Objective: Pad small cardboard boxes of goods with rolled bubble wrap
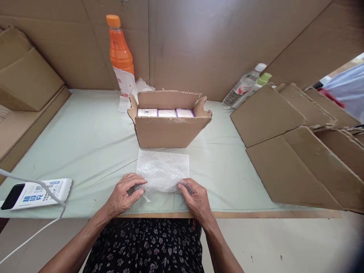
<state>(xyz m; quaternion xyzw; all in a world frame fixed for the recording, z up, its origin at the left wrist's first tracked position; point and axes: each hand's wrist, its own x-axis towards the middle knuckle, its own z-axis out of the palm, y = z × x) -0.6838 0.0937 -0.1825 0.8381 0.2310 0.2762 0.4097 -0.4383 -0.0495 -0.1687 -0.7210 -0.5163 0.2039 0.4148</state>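
A sheet of clear bubble wrap (163, 168) lies on the table in front of me, its near edge bunched up. My left hand (126, 191) pinches the near left corner between thumb and fingers. At the near right corner, my right hand (196, 197) grips the wrap with the thumb on top. Just beyond the sheet stands a cardboard box (163, 132) with its top flaps up. Inside it, white packs (167, 113) with purple edges sit in a row; their lower parts are hidden by the box wall.
Cardboard boxes (295, 163) are stacked at the right, with another box (25, 72) at the left. An orange bottle (121, 53) and a clear bottle (243, 87) stand at the back. A white power bank (42, 193) and a cable (54, 195) lie at the left front.
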